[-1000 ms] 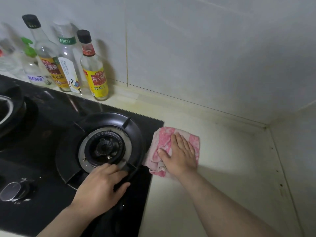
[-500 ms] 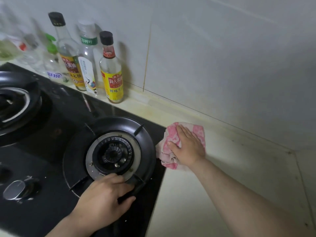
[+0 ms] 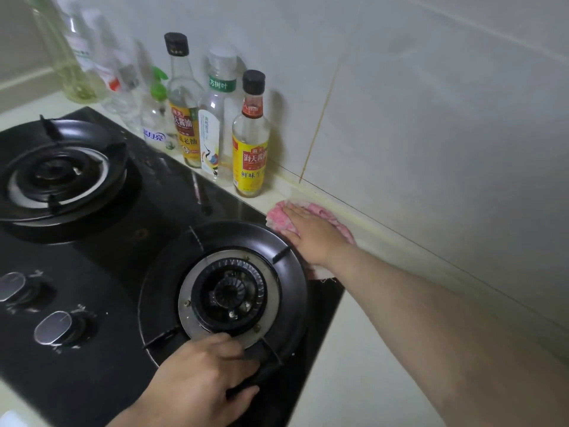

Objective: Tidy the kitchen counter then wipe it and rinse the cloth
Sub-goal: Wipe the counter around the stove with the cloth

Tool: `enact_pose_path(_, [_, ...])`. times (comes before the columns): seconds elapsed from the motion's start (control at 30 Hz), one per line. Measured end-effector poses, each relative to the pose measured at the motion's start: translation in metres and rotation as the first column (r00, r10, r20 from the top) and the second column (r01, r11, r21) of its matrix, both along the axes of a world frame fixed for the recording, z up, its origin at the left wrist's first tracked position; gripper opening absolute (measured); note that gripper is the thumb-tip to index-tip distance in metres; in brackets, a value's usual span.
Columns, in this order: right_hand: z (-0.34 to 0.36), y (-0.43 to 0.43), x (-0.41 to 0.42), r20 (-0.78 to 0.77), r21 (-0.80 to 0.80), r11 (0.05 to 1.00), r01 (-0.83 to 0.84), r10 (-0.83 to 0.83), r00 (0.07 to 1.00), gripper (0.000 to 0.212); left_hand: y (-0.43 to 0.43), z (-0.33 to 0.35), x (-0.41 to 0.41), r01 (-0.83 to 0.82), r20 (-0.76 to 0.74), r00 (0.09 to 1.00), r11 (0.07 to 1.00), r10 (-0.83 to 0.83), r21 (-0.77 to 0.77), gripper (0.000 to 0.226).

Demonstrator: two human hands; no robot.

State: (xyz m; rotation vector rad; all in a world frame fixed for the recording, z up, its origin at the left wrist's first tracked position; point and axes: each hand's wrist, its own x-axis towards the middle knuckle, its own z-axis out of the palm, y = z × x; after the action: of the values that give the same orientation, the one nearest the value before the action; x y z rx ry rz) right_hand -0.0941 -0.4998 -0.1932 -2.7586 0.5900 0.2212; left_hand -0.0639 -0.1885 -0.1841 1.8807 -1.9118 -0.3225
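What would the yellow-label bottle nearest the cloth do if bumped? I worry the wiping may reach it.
The bottle is tall and narrow, so probably tippy. It looks like glass and nearly empty, likely light and breakable. The cloth under the right hand lies close.

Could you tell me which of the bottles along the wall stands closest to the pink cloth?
The yellow-labelled bottle with the black cap, at the right end of the row; the pink cloth lies just right of its base, and the others stand farther left.
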Motion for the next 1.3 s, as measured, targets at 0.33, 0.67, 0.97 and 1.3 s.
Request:
enact_pose_path(0.33, [-0.01,-0.001,0.045,-0.001,0.009,0.998,-0.069,0.069,0.998,0.069,0.004,0.006,-0.006,-0.052,0.012,0.999,0.999,0.052,0.006,0.021])
enact_pose_path(0.67, [0.005,-0.01,-0.076,-0.026,-0.01,0.999,0.041,-0.041,0.999,0.065,0.004,0.007,-0.009,-0.08,0.045,0.996,0.997,0.08,0.011,0.019])
enact_pose_path(0.97, [-0.006,-0.014,-0.124,-0.06,-0.001,0.982,0.188,-0.188,0.98,0.067,0.002,0.011,-0.01,-0.109,0.051,0.993,0.994,0.109,0.003,0.017])
enact_pose_path(1.3, [-0.003,-0.001,-0.025,-0.067,0.002,0.998,0.069,-0.069,0.995,0.067,0.003,0.008,-0.008,-0.093,0.059,0.994,0.996,0.093,0.007,0.019])
